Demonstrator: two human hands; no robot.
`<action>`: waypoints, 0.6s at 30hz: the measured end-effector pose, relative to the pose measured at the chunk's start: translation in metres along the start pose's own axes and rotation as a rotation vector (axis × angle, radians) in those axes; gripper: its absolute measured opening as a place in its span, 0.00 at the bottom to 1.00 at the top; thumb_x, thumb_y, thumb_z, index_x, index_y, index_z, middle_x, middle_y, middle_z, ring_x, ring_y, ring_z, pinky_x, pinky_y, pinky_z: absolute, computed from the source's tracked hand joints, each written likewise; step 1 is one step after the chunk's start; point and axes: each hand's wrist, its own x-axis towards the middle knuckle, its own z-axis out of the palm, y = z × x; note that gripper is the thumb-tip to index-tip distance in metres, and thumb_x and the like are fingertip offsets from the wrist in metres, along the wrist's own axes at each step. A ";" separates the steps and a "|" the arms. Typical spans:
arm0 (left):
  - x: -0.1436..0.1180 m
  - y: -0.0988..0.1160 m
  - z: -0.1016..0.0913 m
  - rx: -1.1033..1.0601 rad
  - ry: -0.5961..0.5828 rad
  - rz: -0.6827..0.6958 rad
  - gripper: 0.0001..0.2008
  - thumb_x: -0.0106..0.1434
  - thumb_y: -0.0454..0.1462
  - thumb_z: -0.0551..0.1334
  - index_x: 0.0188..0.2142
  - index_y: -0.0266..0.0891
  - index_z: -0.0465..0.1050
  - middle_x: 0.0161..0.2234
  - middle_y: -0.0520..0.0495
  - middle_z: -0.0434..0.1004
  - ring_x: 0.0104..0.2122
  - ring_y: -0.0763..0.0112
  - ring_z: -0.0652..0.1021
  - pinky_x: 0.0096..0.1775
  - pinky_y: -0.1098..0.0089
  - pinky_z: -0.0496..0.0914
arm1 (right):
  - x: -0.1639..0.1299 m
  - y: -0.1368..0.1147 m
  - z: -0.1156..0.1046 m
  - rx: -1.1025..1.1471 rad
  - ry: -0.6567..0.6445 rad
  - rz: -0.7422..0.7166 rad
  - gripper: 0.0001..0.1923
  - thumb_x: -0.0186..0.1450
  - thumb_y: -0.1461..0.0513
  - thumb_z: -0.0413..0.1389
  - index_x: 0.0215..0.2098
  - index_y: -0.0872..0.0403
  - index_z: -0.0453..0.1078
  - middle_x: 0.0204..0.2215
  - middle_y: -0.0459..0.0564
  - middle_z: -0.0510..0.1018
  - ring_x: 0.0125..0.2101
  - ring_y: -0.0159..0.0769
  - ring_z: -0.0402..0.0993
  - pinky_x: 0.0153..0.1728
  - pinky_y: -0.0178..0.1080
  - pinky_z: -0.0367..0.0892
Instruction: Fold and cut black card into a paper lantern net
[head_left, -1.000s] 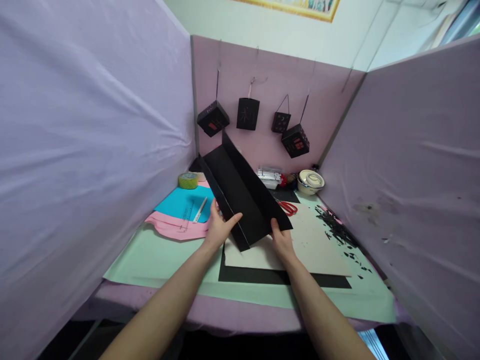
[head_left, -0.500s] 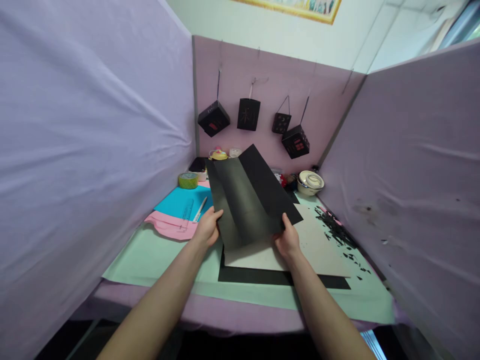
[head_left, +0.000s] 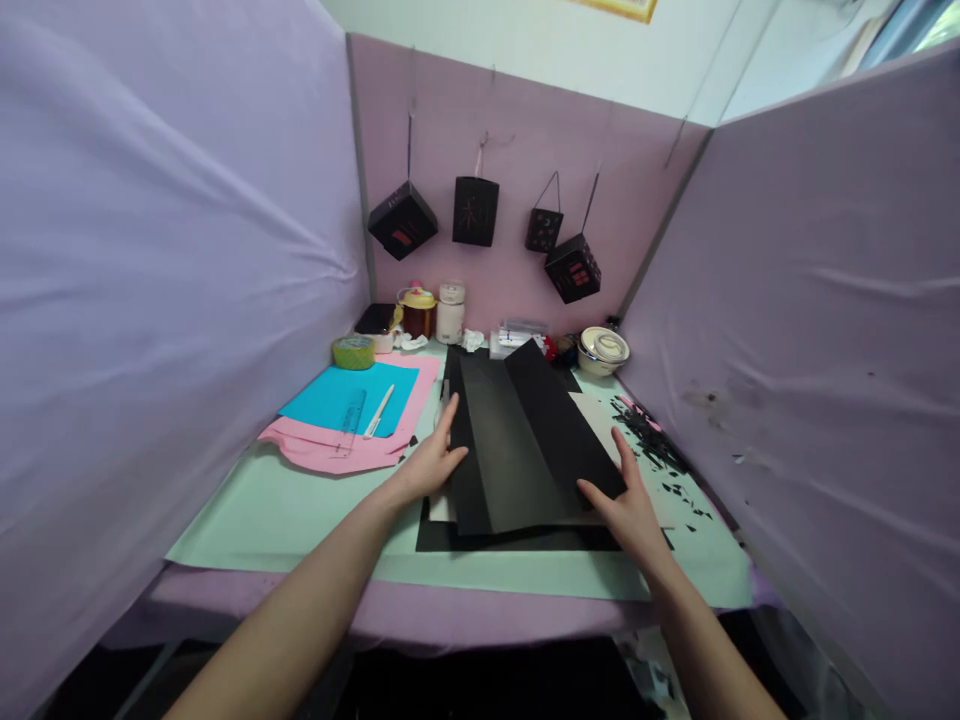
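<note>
A creased black paper sheet point(head_left: 525, 440) lies opened out on the table, on top of a pale board point(head_left: 592, 415) and another black sheet point(head_left: 517, 540). My left hand point(head_left: 427, 465) rests flat with fingers spread on the sheet's left edge. My right hand point(head_left: 626, 505) presses with open fingers on its near right corner. Neither hand grips anything.
Blue paper point(head_left: 349, 397) over pink paper point(head_left: 337, 450), with a ruler and pen, lies to the left. A tape roll point(head_left: 354, 351), jars point(head_left: 418, 312) and a round tin point(head_left: 604, 347) stand at the back. Black scraps point(head_left: 652, 445) lie right. Several black lanterns point(head_left: 475, 210) hang on the partition.
The folded black sheet, held up in both hands, was opened out and laid flat on the table. Both hands let go and now press on it with open fingers.
</note>
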 end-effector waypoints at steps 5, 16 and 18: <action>-0.008 0.000 0.006 0.511 -0.210 0.066 0.39 0.54 0.36 0.65 0.64 0.47 0.54 0.44 0.44 0.73 0.39 0.60 0.76 0.49 0.58 0.67 | -0.014 0.009 -0.033 -0.467 -0.162 -0.280 0.41 0.60 0.58 0.58 0.67 0.46 0.45 0.64 0.57 0.50 0.62 0.52 0.53 0.59 0.56 0.57; -0.012 -0.007 0.018 0.716 -0.696 0.377 0.27 0.58 0.24 0.54 0.53 0.48 0.71 0.57 0.46 0.68 0.59 0.60 0.65 0.60 0.55 0.55 | -0.002 -0.011 -0.061 -0.917 -0.396 -0.648 0.31 0.60 0.59 0.60 0.61 0.44 0.60 0.63 0.49 0.59 0.65 0.53 0.43 0.63 0.62 0.35; -0.014 -0.008 0.019 0.665 -0.722 0.329 0.26 0.56 0.24 0.54 0.51 0.47 0.73 0.56 0.46 0.70 0.58 0.60 0.67 0.59 0.56 0.59 | 0.000 -0.005 -0.069 -0.885 -0.521 -0.628 0.30 0.61 0.54 0.59 0.61 0.44 0.60 0.58 0.50 0.68 0.64 0.51 0.50 0.62 0.63 0.35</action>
